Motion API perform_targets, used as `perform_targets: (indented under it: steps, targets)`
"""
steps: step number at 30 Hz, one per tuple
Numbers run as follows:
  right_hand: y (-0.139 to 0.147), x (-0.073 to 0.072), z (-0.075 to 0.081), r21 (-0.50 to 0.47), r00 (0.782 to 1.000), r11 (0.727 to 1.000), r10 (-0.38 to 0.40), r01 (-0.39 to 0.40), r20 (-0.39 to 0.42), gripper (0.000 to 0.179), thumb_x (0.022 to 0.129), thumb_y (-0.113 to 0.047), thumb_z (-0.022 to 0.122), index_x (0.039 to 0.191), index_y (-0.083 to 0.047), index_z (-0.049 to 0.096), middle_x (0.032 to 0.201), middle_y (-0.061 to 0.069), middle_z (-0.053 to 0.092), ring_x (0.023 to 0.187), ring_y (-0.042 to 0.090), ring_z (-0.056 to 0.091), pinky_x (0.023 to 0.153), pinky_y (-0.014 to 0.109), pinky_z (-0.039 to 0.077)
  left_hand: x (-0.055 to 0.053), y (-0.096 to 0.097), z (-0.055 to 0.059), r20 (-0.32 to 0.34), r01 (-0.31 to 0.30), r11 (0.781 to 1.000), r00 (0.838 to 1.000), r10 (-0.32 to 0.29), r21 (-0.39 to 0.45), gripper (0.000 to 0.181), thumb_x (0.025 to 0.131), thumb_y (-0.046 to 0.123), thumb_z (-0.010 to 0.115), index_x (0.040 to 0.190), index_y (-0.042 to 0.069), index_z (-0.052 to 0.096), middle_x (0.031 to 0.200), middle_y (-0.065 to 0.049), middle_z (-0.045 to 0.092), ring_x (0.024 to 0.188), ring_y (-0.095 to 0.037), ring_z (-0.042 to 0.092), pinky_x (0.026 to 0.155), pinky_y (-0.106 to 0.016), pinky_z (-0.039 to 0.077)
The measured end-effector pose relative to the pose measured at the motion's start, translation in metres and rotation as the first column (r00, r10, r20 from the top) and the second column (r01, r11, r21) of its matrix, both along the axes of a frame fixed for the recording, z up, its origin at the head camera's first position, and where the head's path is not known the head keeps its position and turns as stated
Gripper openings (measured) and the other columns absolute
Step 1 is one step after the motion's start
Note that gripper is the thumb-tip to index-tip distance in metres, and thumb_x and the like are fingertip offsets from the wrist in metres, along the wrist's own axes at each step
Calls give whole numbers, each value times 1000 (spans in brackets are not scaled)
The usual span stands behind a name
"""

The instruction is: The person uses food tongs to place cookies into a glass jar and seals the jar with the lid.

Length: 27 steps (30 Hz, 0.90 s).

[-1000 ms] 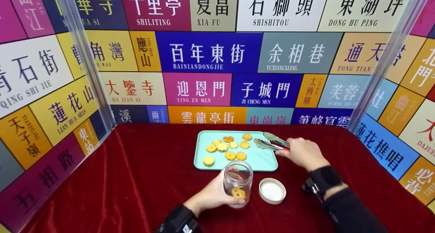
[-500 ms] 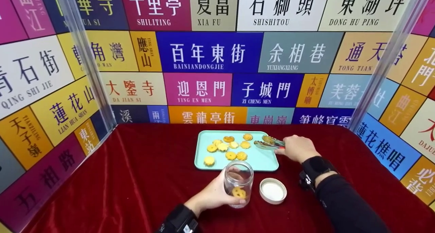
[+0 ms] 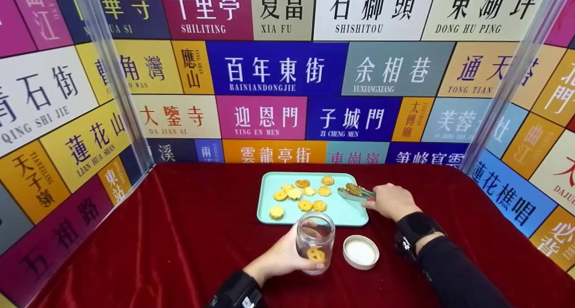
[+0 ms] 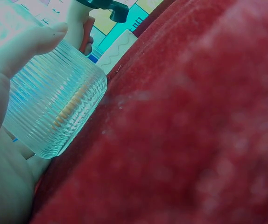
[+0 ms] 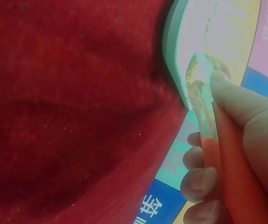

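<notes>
My left hand grips a clear glass jar from its left side, with a pretzel-shaped cookie at the bottom; ribbed glass shows in the left wrist view. In my right hand is a pair of metal tongs with red-orange handles, thumb on one arm and fingers curled round the other. The tongs' heads hang over the right end of a mint-green tray, to the right of several yellow cookies. No cookie shows plainly between the heads.
A round lid with a white inside lies right of the jar. Dark red velvet cloth covers the table. Behind it stand panels of coloured signs, with clear corner posts at the sides.
My right hand has shifted a little left with the tongs, and their two arms have come closer together. The left hand and jar stay put.
</notes>
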State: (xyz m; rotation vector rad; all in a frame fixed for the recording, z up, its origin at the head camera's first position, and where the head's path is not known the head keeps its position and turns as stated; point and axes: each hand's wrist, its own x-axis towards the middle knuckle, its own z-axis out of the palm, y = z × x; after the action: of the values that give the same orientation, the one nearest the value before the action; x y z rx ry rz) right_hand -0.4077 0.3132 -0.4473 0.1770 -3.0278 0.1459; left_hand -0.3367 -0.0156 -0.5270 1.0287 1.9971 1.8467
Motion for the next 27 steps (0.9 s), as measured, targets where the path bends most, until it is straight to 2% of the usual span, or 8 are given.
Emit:
perform_targets:
  steps: [4, 10, 17, 23, 27]
  targets:
    - [-4, 7, 0, -18, 1000, 1000, 4, -4, -6, 49, 95, -43, 80, 116, 1, 74, 104, 21, 73, 86, 39, 68, 76, 57, 57, 0, -1, 0, -7, -3, 1000, 1000, 3, 2, 95, 79, 12, 94, 157, 20, 39, 138, -4, 66, 127, -19, 64, 112, -35, 49]
    - [-7, 19, -2, -42, 999, 999, 17, -19, -37, 36, 95, -35, 81, 108, -2, 76, 104, 23, 74, 86, 41, 69, 73, 58, 57, 1, -1, 1, 0, -2, 1000, 1000, 2, -2, 96, 79, 12, 94, 157, 24, 39, 137, -4, 66, 126, -19, 64, 111, -35, 49]
    - [-2, 33, -7, -87, 998, 996, 26, -30, -50, 31, 96, -32, 80, 102, -2, 74, 98, 21, 73, 85, 42, 69, 72, 58, 56, 2, 0, 2, -2, 8, 1000, 1000, -8, 11, 97, 79, 11, 94, 157, 22, 38, 139, -5, 65, 127, -19, 64, 113, -35, 48]
    - [2, 45, -12, -132, 998, 991, 24, -31, -54, 30, 97, -35, 79, 93, -7, 70, 84, 12, 68, 74, 34, 64, 66, 54, 53, 2, 0, 4, 5, -7, 1000, 1000, 7, 6, 95, 79, 9, 94, 156, 19, 39, 136, -4, 66, 126, -17, 64, 112, -32, 48]
    - [2, 53, -16, -148, 999, 989, 16, -22, -47, 29, 97, -36, 78, 94, -8, 70, 80, 6, 65, 72, 30, 62, 64, 51, 51, 3, 1, 3, 10, 1, 1000, 1000, -1, 19, 95, 79, 8, 93, 156, 20, 39, 137, -4, 66, 126, -18, 64, 112, -33, 48]
